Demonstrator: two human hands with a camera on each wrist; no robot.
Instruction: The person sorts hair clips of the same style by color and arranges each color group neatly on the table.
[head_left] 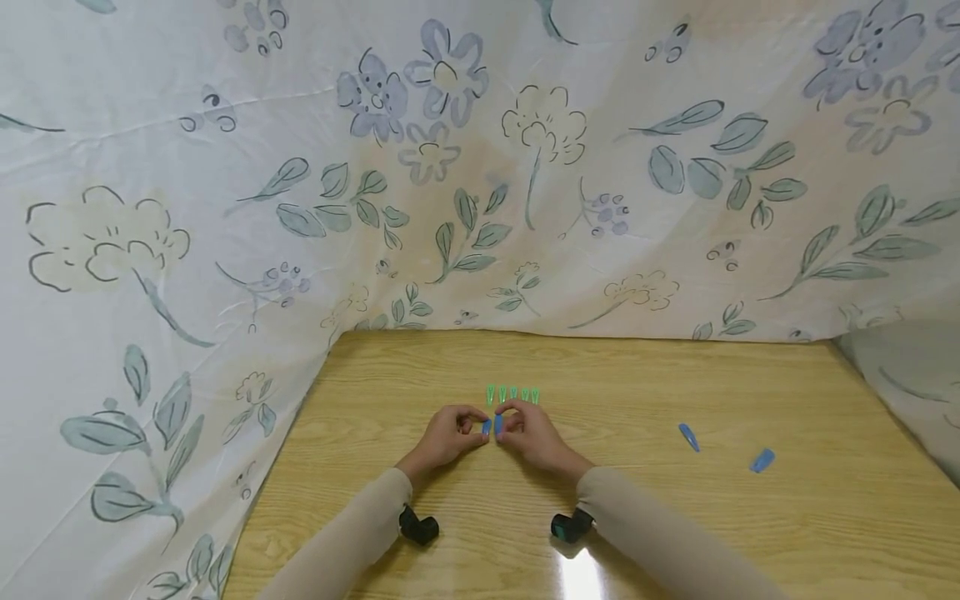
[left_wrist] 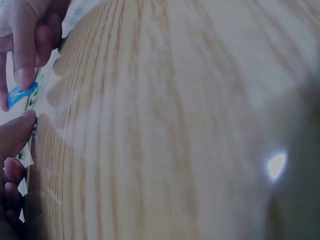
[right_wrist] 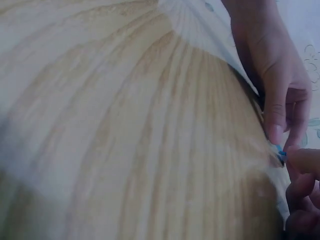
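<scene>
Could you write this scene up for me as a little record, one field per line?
Left hand: pinches a first blue clip
Right hand: pinches a second blue clip, close beside the first
Beyond the hands: five green clips in a row
Off to the right: a third blue clip and a fourth blue clip, lying apart
Surface: wood-grain table
Backdrop: floral cloth
</scene>
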